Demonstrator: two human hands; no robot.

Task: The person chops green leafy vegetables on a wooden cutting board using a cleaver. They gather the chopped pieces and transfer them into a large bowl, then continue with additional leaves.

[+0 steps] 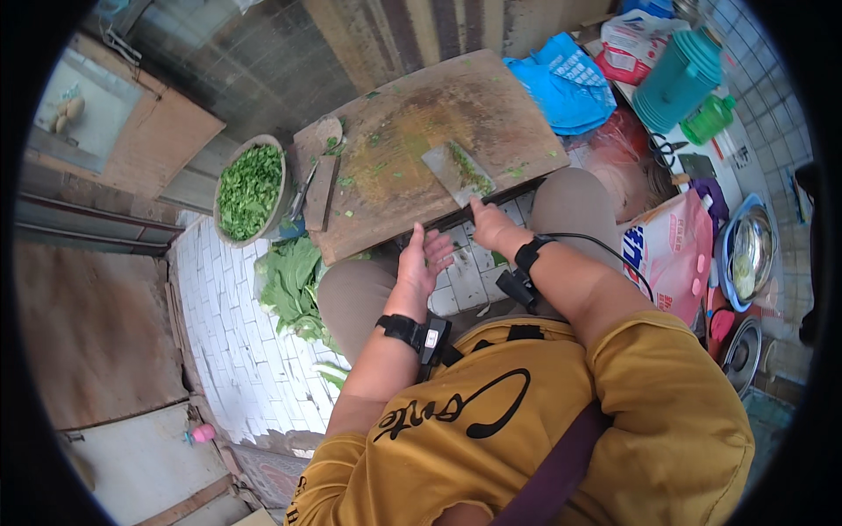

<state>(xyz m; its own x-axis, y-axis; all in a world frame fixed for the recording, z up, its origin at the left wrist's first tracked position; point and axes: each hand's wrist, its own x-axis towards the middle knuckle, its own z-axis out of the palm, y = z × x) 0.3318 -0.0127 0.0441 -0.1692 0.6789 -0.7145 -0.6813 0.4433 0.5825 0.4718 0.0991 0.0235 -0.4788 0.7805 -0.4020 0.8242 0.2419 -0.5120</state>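
Observation:
My right hand (492, 225) grips the handle of a cleaver (442, 172), whose broad blade lies flat over the near right part of a worn wooden chopping board (447, 105). Bits of chopped greens cling to the blade. Empty and with its fingers apart, my left hand (424, 258) is held palm up just off the board's near edge. Scraps of green dot the board. Left of it stands a basin (283, 204) full of chopped leafy greens (250, 191). A wooden block (322, 192) rests on the board's left end.
Whole leafy greens (293, 286) lie on the tiled floor at my left. Beyond the board's right end are a blue plastic bag (562, 85), a teal thermos flask (677, 79), a green bottle (709, 120) and scissors (666, 148). A pink bag (674, 256) and metal bowls (753, 253) stand at right.

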